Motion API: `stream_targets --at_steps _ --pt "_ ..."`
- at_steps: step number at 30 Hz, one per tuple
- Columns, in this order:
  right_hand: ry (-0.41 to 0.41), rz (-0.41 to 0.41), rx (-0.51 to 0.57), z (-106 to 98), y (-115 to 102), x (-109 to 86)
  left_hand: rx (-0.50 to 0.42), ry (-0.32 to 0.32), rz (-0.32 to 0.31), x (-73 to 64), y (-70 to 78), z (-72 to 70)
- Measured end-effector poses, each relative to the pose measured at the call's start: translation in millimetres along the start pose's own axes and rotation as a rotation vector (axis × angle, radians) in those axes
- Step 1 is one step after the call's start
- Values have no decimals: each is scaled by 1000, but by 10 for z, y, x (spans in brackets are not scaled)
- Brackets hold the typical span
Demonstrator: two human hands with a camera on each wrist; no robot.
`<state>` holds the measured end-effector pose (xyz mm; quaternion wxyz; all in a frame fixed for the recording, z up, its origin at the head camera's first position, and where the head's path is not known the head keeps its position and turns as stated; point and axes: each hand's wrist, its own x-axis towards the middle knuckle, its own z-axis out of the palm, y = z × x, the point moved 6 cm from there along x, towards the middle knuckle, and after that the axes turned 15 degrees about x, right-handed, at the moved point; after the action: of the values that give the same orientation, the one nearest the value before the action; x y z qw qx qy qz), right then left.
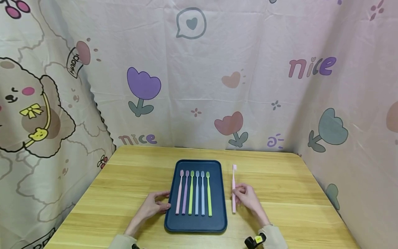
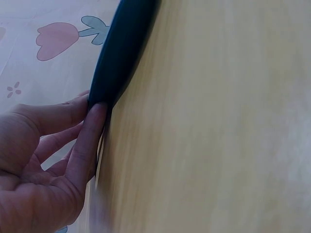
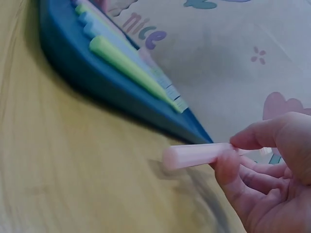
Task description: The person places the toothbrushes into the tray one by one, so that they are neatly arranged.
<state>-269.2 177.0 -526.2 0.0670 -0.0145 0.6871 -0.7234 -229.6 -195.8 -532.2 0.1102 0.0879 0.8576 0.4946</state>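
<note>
A dark blue tray lies on the table with several toothbrushes side by side on it, heads toward the back: pink, purple, green, two blue and another green. My left hand holds the tray's left edge, thumb and index finger at the rim. To the right of the tray, my right hand pinches a pink toothbrush by its handle, between thumb and fingers. Its head points toward the back; the handle end sticks out toward the right wrist camera.
Tray and hands are on a light wooden table. A patterned cloth hangs along the back and both sides. On the right wrist sits a black strap with a yellow part.
</note>
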Motion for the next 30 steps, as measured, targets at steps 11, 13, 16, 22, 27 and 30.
stream_targets --at_steps 11,13,16,22,27,30 --pt "-193 17 125 124 -116 -73 5 -2 -1 4 4 2" --pt "-197 13 112 164 -133 -80 10 0 0 9 0 1" --pt "-189 15 86 226 -139 -84 14 3 -1 16 -9 0" --pt "-149 3 10 329 -108 -64 23 6 -1 16 -16 1" --pt "-133 -28 -54 409 -110 -39 21 3 2 9 -2 -2" --pt "-123 -47 -103 460 -129 -36 15 3 1 3 1 0"
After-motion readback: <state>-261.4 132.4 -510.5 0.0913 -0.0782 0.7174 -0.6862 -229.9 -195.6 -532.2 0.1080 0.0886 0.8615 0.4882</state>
